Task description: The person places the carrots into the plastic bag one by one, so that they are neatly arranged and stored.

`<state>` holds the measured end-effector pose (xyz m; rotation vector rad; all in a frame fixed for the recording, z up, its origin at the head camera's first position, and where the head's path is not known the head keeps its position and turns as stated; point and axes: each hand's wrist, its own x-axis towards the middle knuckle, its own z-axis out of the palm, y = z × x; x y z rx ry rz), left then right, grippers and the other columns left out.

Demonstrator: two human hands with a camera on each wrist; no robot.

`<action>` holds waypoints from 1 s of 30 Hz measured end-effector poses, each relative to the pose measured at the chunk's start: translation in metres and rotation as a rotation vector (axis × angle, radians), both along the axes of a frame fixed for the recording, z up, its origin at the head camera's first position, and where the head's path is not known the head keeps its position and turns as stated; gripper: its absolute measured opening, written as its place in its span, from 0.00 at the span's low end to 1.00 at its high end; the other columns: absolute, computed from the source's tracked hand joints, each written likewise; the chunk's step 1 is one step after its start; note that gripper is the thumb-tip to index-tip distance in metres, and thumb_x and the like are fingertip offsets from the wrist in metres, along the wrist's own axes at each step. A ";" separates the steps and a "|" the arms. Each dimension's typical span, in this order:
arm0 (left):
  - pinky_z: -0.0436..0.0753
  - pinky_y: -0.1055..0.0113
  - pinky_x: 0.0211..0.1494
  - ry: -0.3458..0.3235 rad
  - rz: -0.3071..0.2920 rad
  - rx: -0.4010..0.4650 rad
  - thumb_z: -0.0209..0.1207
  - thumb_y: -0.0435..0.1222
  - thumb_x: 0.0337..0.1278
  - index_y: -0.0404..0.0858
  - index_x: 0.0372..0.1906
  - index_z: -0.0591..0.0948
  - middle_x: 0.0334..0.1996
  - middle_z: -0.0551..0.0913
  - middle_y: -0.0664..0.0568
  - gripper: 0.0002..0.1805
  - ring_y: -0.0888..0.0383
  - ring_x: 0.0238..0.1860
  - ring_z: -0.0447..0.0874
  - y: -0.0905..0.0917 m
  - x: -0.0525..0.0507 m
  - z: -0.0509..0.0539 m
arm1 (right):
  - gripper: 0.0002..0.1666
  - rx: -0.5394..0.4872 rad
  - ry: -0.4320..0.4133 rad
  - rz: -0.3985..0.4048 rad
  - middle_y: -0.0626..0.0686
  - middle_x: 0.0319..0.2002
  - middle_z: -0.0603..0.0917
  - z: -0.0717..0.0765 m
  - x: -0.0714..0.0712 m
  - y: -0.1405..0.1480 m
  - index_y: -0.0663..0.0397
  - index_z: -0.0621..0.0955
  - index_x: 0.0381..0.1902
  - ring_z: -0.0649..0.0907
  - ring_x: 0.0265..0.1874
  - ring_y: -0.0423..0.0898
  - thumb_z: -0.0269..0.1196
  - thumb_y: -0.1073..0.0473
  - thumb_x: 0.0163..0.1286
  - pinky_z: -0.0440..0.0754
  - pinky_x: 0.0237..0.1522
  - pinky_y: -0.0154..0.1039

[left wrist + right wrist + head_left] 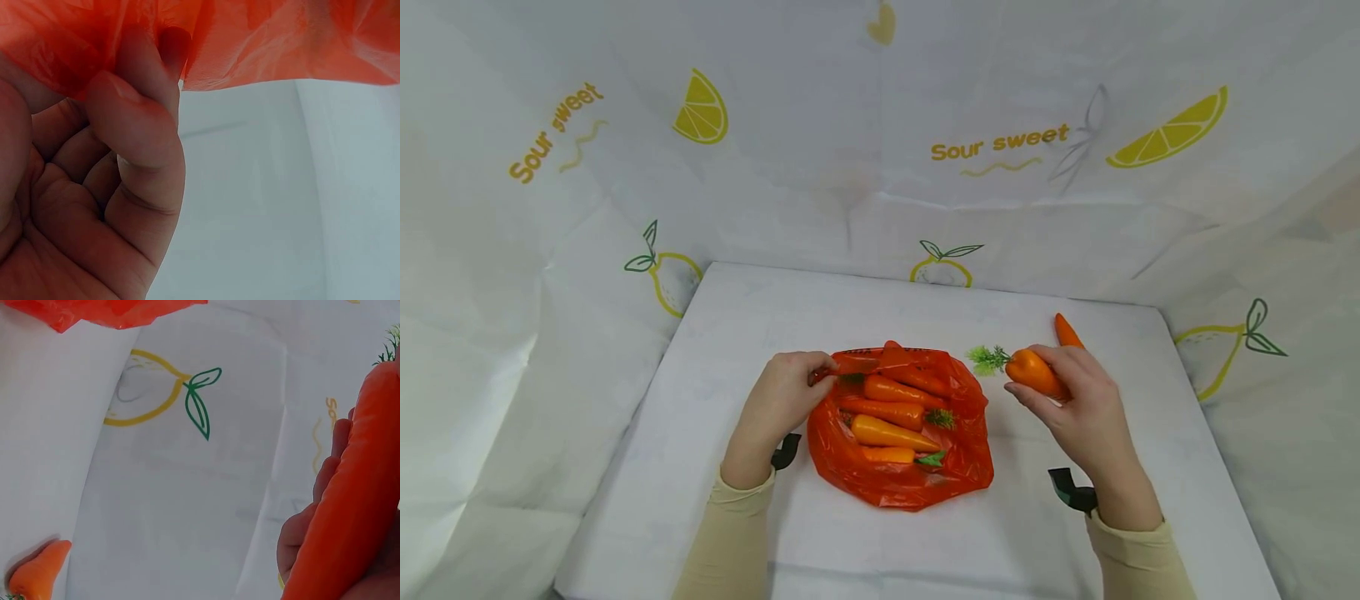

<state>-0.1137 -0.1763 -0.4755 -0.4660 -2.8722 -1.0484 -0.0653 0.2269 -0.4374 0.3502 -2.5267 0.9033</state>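
A red plastic bag (904, 495) lies open on the table with several orange carrots (895, 412) inside, some with green tops. At its left rim my left hand (781, 402) pinches the thin plastic; the left wrist view shows the thumb and finger against the bag (281, 44). My right hand (1086, 408) holds a carrot (1032, 372) just right of the bag, its leafy top turned toward the bag. In the right wrist view the fingers curl round this long carrot (357, 487).
Another carrot (1067, 332) lies on the white table (760, 308) behind my right hand. White cloth (820, 125) printed with lemons and words rises at the back and both sides of the table.
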 end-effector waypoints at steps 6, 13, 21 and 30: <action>0.88 0.63 0.41 -0.004 0.007 -0.006 0.72 0.33 0.72 0.40 0.47 0.94 0.39 0.93 0.53 0.05 0.57 0.35 0.84 0.000 0.000 0.000 | 0.29 0.027 -0.026 0.016 0.52 0.53 0.87 -0.005 -0.001 -0.016 0.50 0.89 0.59 0.80 0.49 0.44 0.86 0.59 0.61 0.76 0.47 0.19; 0.87 0.64 0.40 -0.014 0.007 -0.004 0.73 0.33 0.71 0.41 0.47 0.93 0.38 0.92 0.52 0.04 0.58 0.35 0.82 0.001 0.000 0.001 | 0.31 0.051 -0.052 0.028 0.51 0.55 0.86 -0.005 -0.004 -0.035 0.48 0.88 0.63 0.81 0.51 0.45 0.85 0.55 0.63 0.83 0.46 0.26; 0.86 0.64 0.40 -0.010 -0.001 -0.001 0.73 0.32 0.71 0.40 0.47 0.93 0.38 0.92 0.53 0.05 0.58 0.34 0.81 0.000 0.001 0.000 | 0.31 0.014 -0.091 0.070 0.48 0.55 0.85 -0.003 -0.006 -0.058 0.47 0.87 0.65 0.81 0.52 0.43 0.84 0.53 0.66 0.85 0.49 0.26; 0.84 0.65 0.37 -0.001 0.008 -0.016 0.72 0.33 0.72 0.40 0.47 0.94 0.36 0.91 0.54 0.05 0.57 0.33 0.80 0.000 0.001 0.001 | 0.32 -0.011 -0.125 0.143 0.49 0.55 0.85 -0.012 -0.009 -0.088 0.46 0.87 0.66 0.83 0.52 0.46 0.83 0.50 0.67 0.93 0.48 0.49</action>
